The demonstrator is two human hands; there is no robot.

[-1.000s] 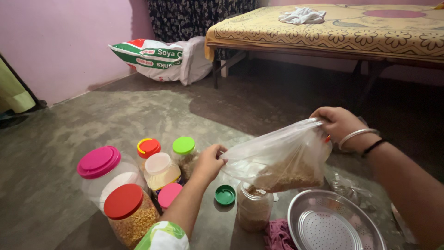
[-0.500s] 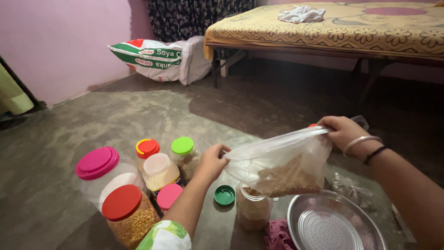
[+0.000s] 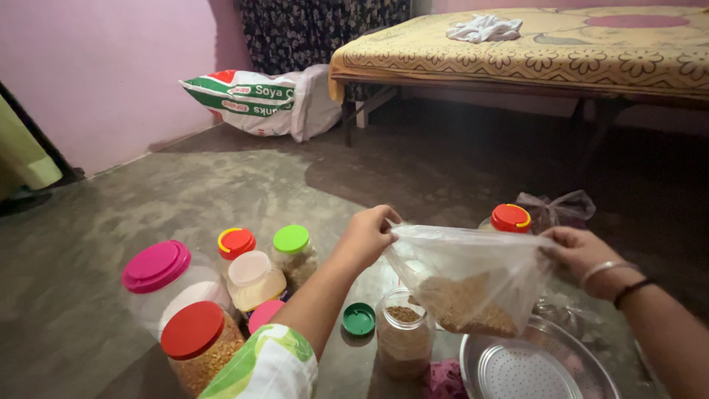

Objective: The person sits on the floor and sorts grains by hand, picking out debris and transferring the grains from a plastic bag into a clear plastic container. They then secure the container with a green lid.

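Both hands hold a clear plastic bag [image 3: 473, 284] with brown grain in its bottom. My left hand [image 3: 367, 235] pinches the bag's left top corner. On the right, my right hand [image 3: 583, 253], with bangles on the wrist, grips the other top corner. The bag hangs level above an open clear jar [image 3: 403, 334] partly filled with the same brown grain. The jar's green lid [image 3: 359, 318] lies on the floor beside it.
Several lidded jars stand at the left: a pink-lidded one [image 3: 159, 275], a red-lidded one [image 3: 198, 341], a green-lidded one [image 3: 292, 245]. A perforated steel plate [image 3: 532, 366] lies at the lower right. A red-lidded jar [image 3: 510, 218], a knotted bag [image 3: 554, 207], a sack [image 3: 258, 100] and a bed [image 3: 546, 48] lie beyond.
The bag has swung from tilted, right corner high, to level. My right hand dropped lower and my left hand rose. A red-lidded jar behind the bag came into sight.
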